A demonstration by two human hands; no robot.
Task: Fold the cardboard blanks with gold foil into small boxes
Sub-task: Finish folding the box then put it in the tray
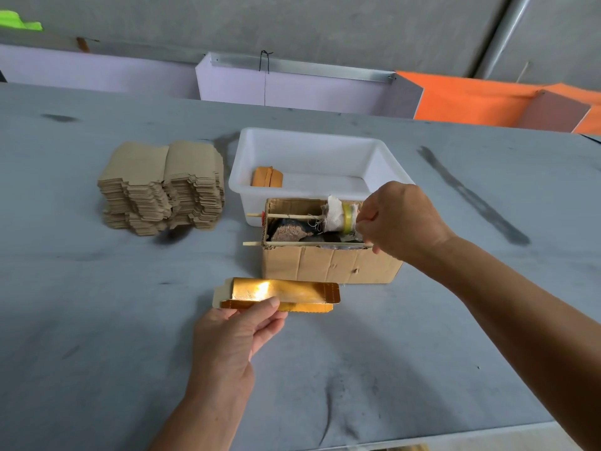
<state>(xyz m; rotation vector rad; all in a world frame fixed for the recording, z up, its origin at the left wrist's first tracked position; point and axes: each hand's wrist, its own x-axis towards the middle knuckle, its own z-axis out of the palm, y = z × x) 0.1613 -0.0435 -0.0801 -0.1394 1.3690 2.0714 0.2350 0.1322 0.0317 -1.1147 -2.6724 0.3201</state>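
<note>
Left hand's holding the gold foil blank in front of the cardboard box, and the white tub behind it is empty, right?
Not empty: the head view shows the white tub holds one folded orange-brown piece. The left hand does hold the gold foil blank before the cardboard box.

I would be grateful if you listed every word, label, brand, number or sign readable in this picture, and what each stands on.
There is no readable text.
Gold foil blank held by the left hand: no print.
Stack of blanks: plain.
Cardboard box under the right hand: no marking visible.
White tub: no label visible.
</note>
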